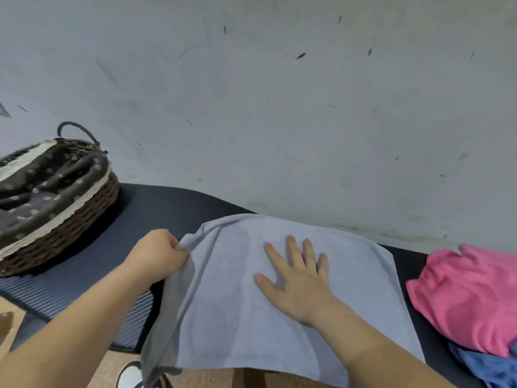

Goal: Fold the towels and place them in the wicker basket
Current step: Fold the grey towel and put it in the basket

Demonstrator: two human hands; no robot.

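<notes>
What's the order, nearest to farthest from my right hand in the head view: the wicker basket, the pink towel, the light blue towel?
1. light blue towel: directly under the right hand, which lies flat on it.
2. pink towel: off to the right, apart from the hand.
3. wicker basket: far left, beyond the left hand.

Towel (223,289) light grey-blue, plain. Basket (70,228) dark brown wicker, liner (42,186) dark grey with small pale flowers, cream lace trim. Pink cloth (470,298) and blue cloth (486,368) at lower right. Mat (84,278) dark navy, ribbed.

Left grip (156,257) curled, right grip (296,281) flat
</notes>
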